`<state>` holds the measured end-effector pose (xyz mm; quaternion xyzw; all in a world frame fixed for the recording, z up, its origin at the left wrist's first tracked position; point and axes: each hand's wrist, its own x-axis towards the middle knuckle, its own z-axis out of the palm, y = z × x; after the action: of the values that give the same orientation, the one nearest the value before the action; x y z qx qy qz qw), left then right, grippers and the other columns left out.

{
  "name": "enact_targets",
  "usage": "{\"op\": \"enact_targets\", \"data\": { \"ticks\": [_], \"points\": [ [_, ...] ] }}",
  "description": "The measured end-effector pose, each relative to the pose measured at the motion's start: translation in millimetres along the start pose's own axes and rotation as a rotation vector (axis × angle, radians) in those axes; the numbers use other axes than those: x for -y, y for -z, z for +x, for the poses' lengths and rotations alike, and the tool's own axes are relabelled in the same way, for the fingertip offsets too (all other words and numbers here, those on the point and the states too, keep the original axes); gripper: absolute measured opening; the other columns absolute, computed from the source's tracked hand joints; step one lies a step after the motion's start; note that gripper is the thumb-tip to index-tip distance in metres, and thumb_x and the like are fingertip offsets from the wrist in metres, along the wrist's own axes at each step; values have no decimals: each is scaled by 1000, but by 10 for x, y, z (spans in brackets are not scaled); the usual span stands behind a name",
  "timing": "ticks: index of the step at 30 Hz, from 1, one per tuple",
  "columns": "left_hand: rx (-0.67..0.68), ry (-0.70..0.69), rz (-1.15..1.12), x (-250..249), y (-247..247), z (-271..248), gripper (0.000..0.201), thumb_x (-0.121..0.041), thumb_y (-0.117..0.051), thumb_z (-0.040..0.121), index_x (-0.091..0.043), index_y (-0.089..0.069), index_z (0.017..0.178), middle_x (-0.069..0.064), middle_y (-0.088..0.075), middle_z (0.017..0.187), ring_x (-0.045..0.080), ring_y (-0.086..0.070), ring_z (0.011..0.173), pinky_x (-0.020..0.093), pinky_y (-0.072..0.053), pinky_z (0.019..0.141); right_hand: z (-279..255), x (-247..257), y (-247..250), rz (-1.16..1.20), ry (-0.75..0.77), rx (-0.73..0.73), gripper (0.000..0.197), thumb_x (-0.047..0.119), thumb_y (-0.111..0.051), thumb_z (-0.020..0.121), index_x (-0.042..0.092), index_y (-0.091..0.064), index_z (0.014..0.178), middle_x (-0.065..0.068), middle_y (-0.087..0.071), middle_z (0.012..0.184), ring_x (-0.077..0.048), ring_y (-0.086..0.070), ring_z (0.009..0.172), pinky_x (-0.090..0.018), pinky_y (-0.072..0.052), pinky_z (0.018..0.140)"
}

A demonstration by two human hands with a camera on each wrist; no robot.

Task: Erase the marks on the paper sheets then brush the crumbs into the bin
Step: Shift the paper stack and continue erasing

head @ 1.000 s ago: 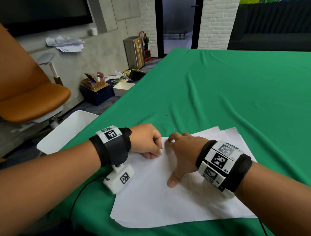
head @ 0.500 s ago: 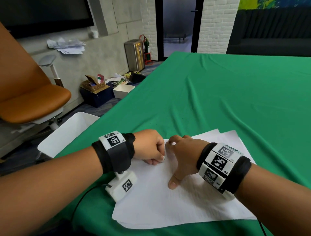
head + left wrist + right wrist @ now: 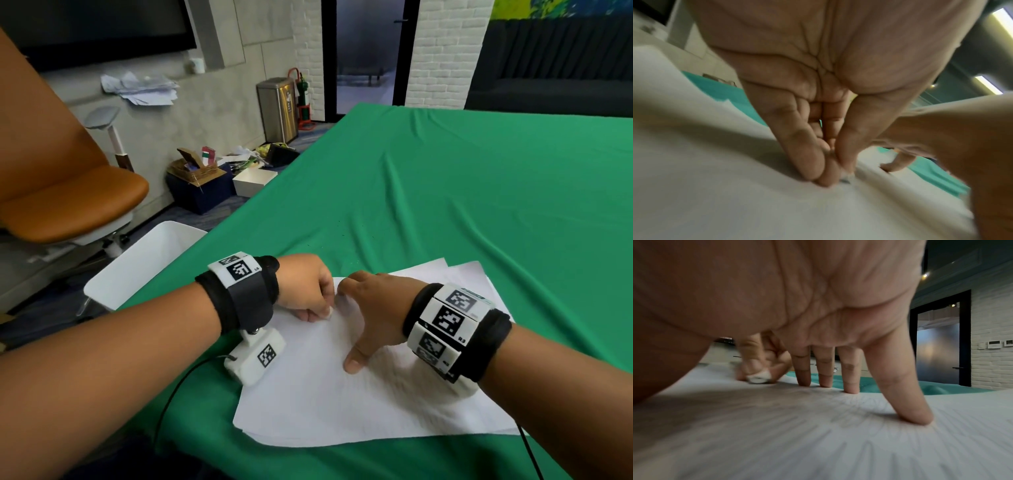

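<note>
A stack of white paper sheets (image 3: 359,404) lies on the green tablecloth near the front edge. My left hand (image 3: 308,291) pinches a small white eraser (image 3: 329,312) and presses it on the top sheet's far left corner. In the right wrist view the eraser (image 3: 758,377) shows under the left fingertips. My right hand (image 3: 373,308) lies spread on the same sheet just right of the eraser, with straight fingers (image 3: 904,395) and thumb pressing the paper (image 3: 818,434) flat. Tiny dark crumbs (image 3: 352,233) dot the cloth beyond the sheets.
A white bin (image 3: 144,267) stands on the floor against the table's left edge, beside my left forearm. An orange chair (image 3: 68,198) is further left. Boxes and a steel can sit on the floor near the wall. Green cloth (image 3: 479,205) stretches far and right.
My left hand with the eraser has shifted slightly toward me on the corner of the sheet. My right hand stays pressed in place.
</note>
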<state>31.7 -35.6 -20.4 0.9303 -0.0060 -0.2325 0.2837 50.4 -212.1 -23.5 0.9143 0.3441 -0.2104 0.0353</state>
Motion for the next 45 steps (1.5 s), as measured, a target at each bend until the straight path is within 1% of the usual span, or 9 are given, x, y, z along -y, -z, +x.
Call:
{"op": "enact_targets", "data": {
  "ticks": [4, 8, 11, 16, 23, 29, 34, 40, 45],
  "points": [
    [-149, -3, 13, 8, 19, 4, 2, -8, -75, 86, -6, -77, 86, 11, -78, 77, 17, -71, 64, 37, -65, 75, -78, -27, 34, -4, 21, 84, 132, 80, -87, 42, 26, -37, 151, 7, -39, 152, -24, -48, 136, -48, -43, 112],
    [14, -78, 108, -81, -197, -297, 3, -13, -74, 84, -14, -78, 85, 1, -77, 73, 9, -70, 60, 20, -59, 65, -108, -2, 21, -58, 6, 173, 153, 74, -90, 47, 28, -4, 164, 8, 1, 172, -27, -6, 159, -55, -23, 124],
    [89, -71, 171, -132, -212, -360, 3, -17, -76, 84, -16, -78, 86, -1, -78, 75, 12, -74, 66, 20, -61, 68, -111, 16, 22, -85, -17, 203, 157, 70, -91, 52, 25, 11, 163, 8, 12, 172, -27, 5, 159, -55, -18, 126],
    [-148, -4, 91, -104, -36, -132, 5, -11, -75, 85, -10, -78, 81, 5, -77, 72, 22, -77, 73, 34, -65, 75, -124, 29, 17, -92, -20, 204, 156, 72, -90, 52, 27, 11, 163, 11, 12, 171, -24, 5, 159, -56, -19, 125],
    [35, -40, 129, -151, -274, -337, 4, -17, -76, 85, -13, -76, 85, 2, -78, 75, 17, -75, 68, 28, -64, 74, -135, 22, 28, -82, -15, 205, 154, 68, -91, 54, 25, 7, 164, 7, 8, 172, -28, 2, 159, -54, -19, 126],
    [-146, -12, 70, -106, -131, -196, 3, -11, -75, 84, -9, -77, 82, 6, -77, 74, 18, -75, 66, 32, -64, 74, -126, 28, 22, -87, -24, 203, 156, 70, -90, 54, 25, 11, 164, 9, 11, 172, -26, 4, 159, -54, -17, 126],
    [125, -94, 38, -132, -347, -490, 6, -10, -76, 85, -12, -77, 90, 0, -75, 71, 8, -68, 59, 20, -60, 66, -121, 39, 24, -113, -24, 223, 155, 69, -90, 56, 21, 13, 163, 3, 14, 172, -30, 6, 158, -54, -16, 127],
    [-114, -49, 32, -82, -115, -221, 2, -9, -75, 85, -9, -77, 84, 7, -78, 76, 23, -77, 75, 30, -64, 73, -153, 48, 46, -87, -27, 214, 153, 69, -90, 56, 26, 9, 164, 7, 10, 172, -28, 4, 159, -55, -17, 126],
    [128, -136, 131, -160, -378, -526, 8, -13, -75, 83, -16, -77, 91, 0, -78, 77, 11, -72, 64, 21, -59, 66, -161, 72, 46, -111, -35, 224, 153, 67, -90, 58, 22, 11, 164, 3, 13, 172, -29, 6, 158, -53, -15, 127]
  ]
}}
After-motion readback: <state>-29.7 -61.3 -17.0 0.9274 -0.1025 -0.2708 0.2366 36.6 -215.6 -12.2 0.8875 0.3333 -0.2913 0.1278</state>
